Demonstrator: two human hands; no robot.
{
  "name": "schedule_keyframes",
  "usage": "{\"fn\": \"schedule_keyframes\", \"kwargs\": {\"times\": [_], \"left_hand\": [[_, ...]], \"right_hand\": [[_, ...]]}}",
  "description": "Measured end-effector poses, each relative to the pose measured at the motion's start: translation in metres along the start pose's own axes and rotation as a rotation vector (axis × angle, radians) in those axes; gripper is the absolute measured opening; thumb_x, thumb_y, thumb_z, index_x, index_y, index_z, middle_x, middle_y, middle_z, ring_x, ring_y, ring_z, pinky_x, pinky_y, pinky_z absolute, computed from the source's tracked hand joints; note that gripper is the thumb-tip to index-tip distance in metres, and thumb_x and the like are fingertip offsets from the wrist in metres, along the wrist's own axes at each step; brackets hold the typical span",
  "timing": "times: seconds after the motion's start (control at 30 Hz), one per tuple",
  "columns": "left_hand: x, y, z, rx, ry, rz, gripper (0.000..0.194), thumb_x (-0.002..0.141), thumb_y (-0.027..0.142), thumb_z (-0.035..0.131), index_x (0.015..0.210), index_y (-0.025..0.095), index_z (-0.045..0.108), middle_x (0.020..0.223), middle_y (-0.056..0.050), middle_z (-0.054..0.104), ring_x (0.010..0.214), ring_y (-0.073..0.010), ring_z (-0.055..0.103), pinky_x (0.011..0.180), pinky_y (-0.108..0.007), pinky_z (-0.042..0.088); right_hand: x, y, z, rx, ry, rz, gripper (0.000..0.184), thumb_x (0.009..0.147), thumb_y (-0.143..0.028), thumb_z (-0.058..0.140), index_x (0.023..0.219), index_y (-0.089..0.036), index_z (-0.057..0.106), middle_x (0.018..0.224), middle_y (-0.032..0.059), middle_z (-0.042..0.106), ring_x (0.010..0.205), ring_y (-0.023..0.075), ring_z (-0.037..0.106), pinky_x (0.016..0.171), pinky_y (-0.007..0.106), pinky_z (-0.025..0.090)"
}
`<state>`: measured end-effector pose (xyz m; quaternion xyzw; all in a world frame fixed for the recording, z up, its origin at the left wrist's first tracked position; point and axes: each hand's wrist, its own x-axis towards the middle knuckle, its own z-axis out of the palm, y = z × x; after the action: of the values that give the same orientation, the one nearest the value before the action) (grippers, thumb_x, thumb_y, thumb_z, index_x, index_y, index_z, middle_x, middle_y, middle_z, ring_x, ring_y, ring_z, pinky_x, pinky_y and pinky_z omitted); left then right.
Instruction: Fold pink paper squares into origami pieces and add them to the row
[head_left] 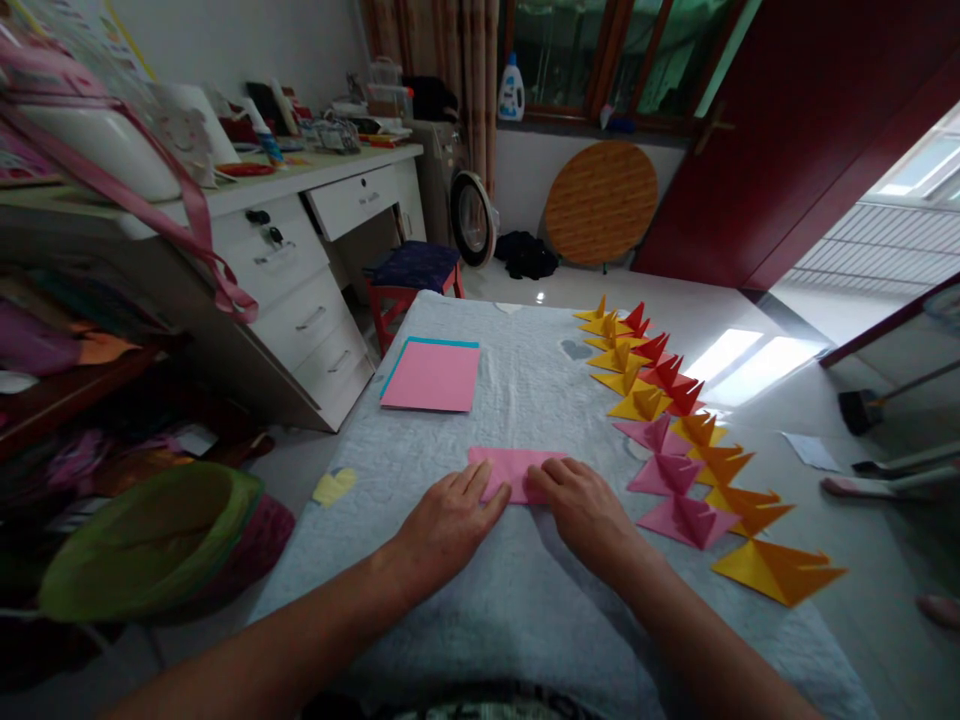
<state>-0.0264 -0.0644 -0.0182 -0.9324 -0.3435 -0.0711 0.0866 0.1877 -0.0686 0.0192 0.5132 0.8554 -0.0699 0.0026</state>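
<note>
A folded pink paper [511, 466] lies flat on the pale quilted cloth [480, 590] that covers the table in front of me. My left hand [448, 520] rests on the paper's near left edge, fingers stretched flat and pressing down. My right hand [581, 505] presses the paper's near right edge, fingers also laid flat. Neither hand lifts the sheet. A stack of square sheets, pink on top with blue beneath [431, 375], sits farther back to the left.
Several folded paper shapes in yellow [776, 570], orange, red and pink [686, 518] lie in rows along the table's right side. A white desk with drawers [315, 290] and a green-lined basket [150, 540] stand at the left. A red stool [416, 275] stands beyond the table.
</note>
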Motion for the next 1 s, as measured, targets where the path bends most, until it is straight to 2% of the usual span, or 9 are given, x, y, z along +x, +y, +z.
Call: {"fn": "schedule_keyframes", "kwargs": {"times": [0.07,0.2,0.37,0.53,0.77,1.0], "left_hand": [[-0.002,0.001,0.002,0.020,0.006,0.001,0.038,0.087,0.009,0.062,0.125,0.014,0.059,0.126,-0.023,0.064,0.115,-0.0322,0.065,0.088,-0.042,0.057],[-0.011,0.001,0.004,0.043,0.019,0.023,0.039,0.086,0.005,0.059,0.125,0.009,0.058,0.131,-0.026,0.061,0.118,-0.0330,0.063,0.094,-0.043,0.054],[-0.030,-0.002,-0.001,0.058,0.009,0.032,0.046,0.083,0.000,0.053,0.129,0.008,0.058,0.132,-0.023,0.062,0.121,-0.0328,0.061,0.095,-0.043,0.052],[-0.041,-0.004,-0.003,0.073,0.005,0.020,0.050,0.082,-0.002,0.047,0.129,0.008,0.058,0.131,-0.020,0.064,0.119,-0.0300,0.063,0.094,-0.041,0.052],[-0.040,-0.003,-0.005,0.068,0.033,0.014,0.043,0.081,-0.003,0.047,0.121,0.005,0.061,0.126,-0.022,0.066,0.117,-0.0302,0.064,0.093,-0.041,0.053],[-0.043,-0.003,-0.003,0.057,0.053,0.001,0.044,0.082,-0.004,0.040,0.118,0.005,0.064,0.126,-0.022,0.066,0.116,-0.0296,0.065,0.091,-0.042,0.055]], "right_hand": [[-0.006,-0.008,0.000,-0.058,0.002,-0.016,0.046,0.091,-0.008,0.051,0.135,-0.021,0.055,0.101,0.0096,0.065,0.090,0.0215,0.059,0.079,0.032,0.044],[-0.015,-0.026,0.008,-0.217,0.018,-0.020,0.063,0.089,-0.011,0.054,0.147,-0.031,0.043,0.104,0.0142,0.064,0.093,0.0258,0.061,0.077,0.036,0.047],[-0.015,-0.040,0.015,-0.277,0.021,0.003,0.063,0.091,-0.014,0.053,0.148,-0.037,0.041,0.120,0.0210,0.063,0.107,0.0333,0.060,0.083,0.047,0.048],[-0.014,-0.048,0.019,-0.274,0.006,0.017,0.061,0.093,-0.015,0.053,0.148,-0.039,0.041,0.131,0.0231,0.060,0.115,0.0363,0.060,0.090,0.056,0.045],[-0.025,-0.033,0.024,-0.295,0.046,-0.015,0.057,0.092,-0.020,0.055,0.147,-0.033,0.044,0.138,0.0248,0.056,0.125,0.0391,0.055,0.096,0.055,0.043],[-0.050,-0.010,0.027,-0.366,0.098,0.036,0.056,0.089,-0.022,0.060,0.144,-0.030,0.051,0.138,0.0215,0.058,0.128,0.0411,0.052,0.104,0.060,0.037]]}}
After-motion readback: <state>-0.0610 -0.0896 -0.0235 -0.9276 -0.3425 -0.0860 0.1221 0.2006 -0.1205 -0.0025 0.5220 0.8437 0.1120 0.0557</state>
